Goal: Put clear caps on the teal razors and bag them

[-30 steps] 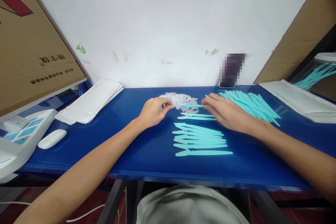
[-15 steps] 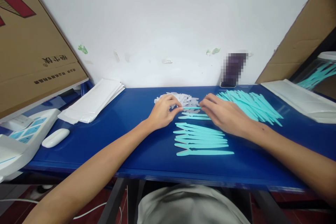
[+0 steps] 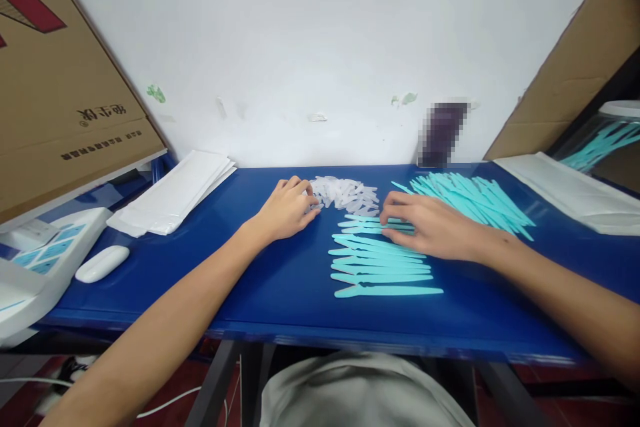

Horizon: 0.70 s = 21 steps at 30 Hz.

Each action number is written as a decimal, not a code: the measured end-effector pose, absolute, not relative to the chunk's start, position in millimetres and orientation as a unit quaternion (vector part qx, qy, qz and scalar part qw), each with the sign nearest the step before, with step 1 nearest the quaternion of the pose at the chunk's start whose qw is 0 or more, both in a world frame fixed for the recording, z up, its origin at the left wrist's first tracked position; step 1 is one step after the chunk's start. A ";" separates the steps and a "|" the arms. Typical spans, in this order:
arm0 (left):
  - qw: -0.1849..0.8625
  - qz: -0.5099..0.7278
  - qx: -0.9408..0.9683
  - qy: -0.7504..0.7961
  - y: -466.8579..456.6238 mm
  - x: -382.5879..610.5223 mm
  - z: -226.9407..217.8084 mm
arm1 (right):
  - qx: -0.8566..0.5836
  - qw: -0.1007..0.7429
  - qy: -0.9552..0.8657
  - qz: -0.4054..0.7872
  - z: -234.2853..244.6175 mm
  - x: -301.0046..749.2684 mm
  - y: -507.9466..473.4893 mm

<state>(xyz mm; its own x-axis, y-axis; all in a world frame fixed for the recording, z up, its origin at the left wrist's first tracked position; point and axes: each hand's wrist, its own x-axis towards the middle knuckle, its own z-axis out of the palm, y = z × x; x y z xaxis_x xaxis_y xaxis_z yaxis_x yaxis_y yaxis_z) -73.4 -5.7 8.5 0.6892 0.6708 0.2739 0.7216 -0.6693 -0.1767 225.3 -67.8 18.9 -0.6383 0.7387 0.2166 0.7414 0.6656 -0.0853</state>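
Several turquoise eyebrow razors [image 3: 383, 278] lie in a column on the blue table, roughly parallel, blade ends to the left. My right hand [image 3: 420, 221] is over the far end of this column, thumb and fingers apart around the handles of the farthest razors. Behind the column is a heap of small translucent white pieces [image 3: 345, 193], perhaps blade caps. My left hand [image 3: 290, 210] is at the heap's left edge, fingers bent and apart, with nothing visible in them. A larger pile of turquoise razors [image 3: 473, 203] spreads beyond my right hand.
White flat packets [image 3: 175, 190] lie at the left, near a white earbud-like case [image 3: 103, 263] and a white device [image 3: 55, 260]. A blurred phone-like object [image 3: 443, 133] leans on the wall. Another white packet [image 3: 575, 190] and a clear jar of turquoise sticks [image 3: 603, 140] are right.
Both hands were holding a razor between them above the column. It now appears laid at the far end. My left hand has moved left to the white heap; my right fingers have parted.
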 end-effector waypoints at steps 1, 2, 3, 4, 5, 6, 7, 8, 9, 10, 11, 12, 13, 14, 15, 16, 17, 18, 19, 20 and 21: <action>0.137 -0.084 -0.909 -0.386 -6.4 -73.1 9.3 | -0.402 0.109 -0.909 0.017 20.1 225.5 -68.8; 0.134 -0.077 -0.910 -0.385 -7.0 -72.8 9.9 | -0.395 0.101 -0.912 0.040 21.2 225.6 -69.6; 0.129 -0.071 -0.912 -0.383 -7.7 -72.4 10.3 | -0.390 0.093 -0.914 0.061 22.0 225.8 -70.3; 0.121 -0.069 -0.915 -0.379 -8.2 -72.1 10.6 | -0.389 0.087 -0.914 0.077 22.6 225.9 -70.7; 0.112 -0.067 -0.918 -0.374 -8.7 -71.8 10.8 | -0.389 0.084 -0.913 0.089 23.0 225.9 -71.0; 0.104 -0.067 -0.921 -0.369 -9.1 -71.5 10.9 | -0.390 0.081 -0.912 0.098 23.3 225.9 -71.0; 0.098 -0.069 -0.924 -0.364 -9.5 -71.2 11.0 | -0.391 0.080 -0.911 0.106 23.4 225.8 -70.9; 0.092 -0.073 -0.926 -0.359 -9.9 -70.8 11.2 | -0.392 0.078 -0.910 0.112 23.6 225.8 -70.7; 0.088 -0.077 -0.928 -0.353 -10.4 -70.4 11.5 | -0.392 0.077 -0.909 0.118 23.6 225.6 -70.4; 0.085 -0.081 -0.931 -0.347 -10.9 -69.9 11.7 | -0.392 0.076 -0.909 0.123 23.7 225.5 -70.2; 0.080 -0.088 -0.933 -0.341 -11.6 -69.3 11.9 | -0.392 0.074 -0.908 0.127 23.7 225.3 -69.9; 0.075 -0.099 -0.934 -0.336 -12.4 -68.6 12.0 | -0.394 0.073 -0.907 0.131 23.6 225.2 -69.7; 0.066 -0.116 -0.934 -0.332 -13.2 -67.8 11.9 | -0.397 0.072 -0.905 0.136 23.6 225.0 -69.5; 0.055 -0.142 -0.932 -0.330 -14.0 -66.8 11.6 | -0.402 0.071 -0.902 0.142 23.6 224.9 -69.4; 0.042 -0.174 -0.927 -0.329 -14.7 -65.6 10.9 | -0.409 0.070 -0.898 0.148 23.7 224.9 -69.2; 0.028 -0.209 -0.921 -0.329 -15.3 -64.3 10.0 | -0.415 0.067 -0.894 0.155 23.8 224.9 -69.2; 0.014 -0.242 -0.913 -0.329 -15.8 -62.9 8.9 | -0.421 0.061 -0.890 0.162 24.1 225.1 -69.2; -0.001 -0.269 -0.905 -0.329 -16.1 -61.6 7.7 | -0.426 0.052 -0.887 0.170 24.4 225.4 -69.4; -0.017 -0.290 -0.898 -0.329 -16.2 -60.2 6.3 | -0.429 0.042 -0.885 0.175 24.7 225.7 -69.7; -0.036 -0.307 -0.892 -0.329 -16.2 -58.9 4.9 | -0.430 0.033 -0.885 0.177 24.9 225.9 -70.1; -0.058 -0.322 -0.886 -0.328 -16.1 -57.8 3.5 | -0.428 0.027 -0.887 0.174 24.8 226.0 -70.5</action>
